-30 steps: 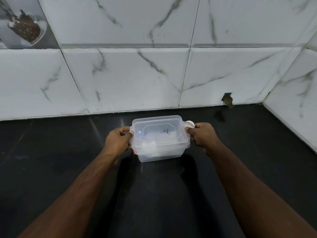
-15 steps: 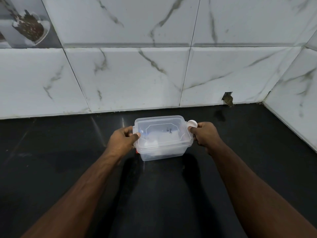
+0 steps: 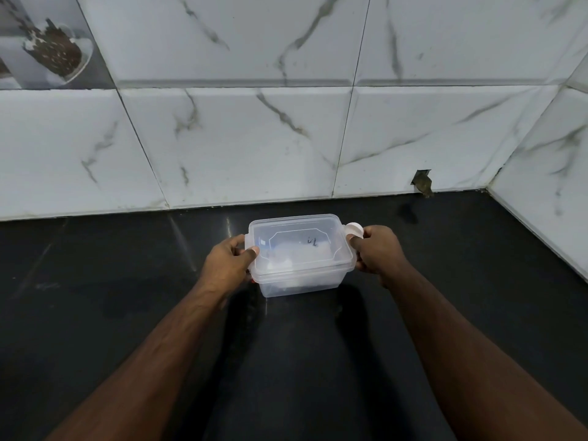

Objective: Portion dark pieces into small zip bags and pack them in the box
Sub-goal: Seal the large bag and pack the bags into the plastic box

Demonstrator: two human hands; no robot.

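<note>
A clear plastic box (image 3: 300,254) with its lid (image 3: 299,241) on is held on the black surface (image 3: 95,297), near the marble-tiled wall (image 3: 254,138). The left hand (image 3: 227,265) is curled round the box's left end, thumb laid on the lid. The right hand (image 3: 378,249) grips the right end by the white clip (image 3: 354,230). Both forearms are stretched forward. Pale contents, perhaps bags, are dimly seen inside.

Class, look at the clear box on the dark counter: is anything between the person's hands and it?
Nothing visible. The left hand grips the left end of the box, thumb on its shut lid; the right hand grips the right end, touching it directly.
</note>
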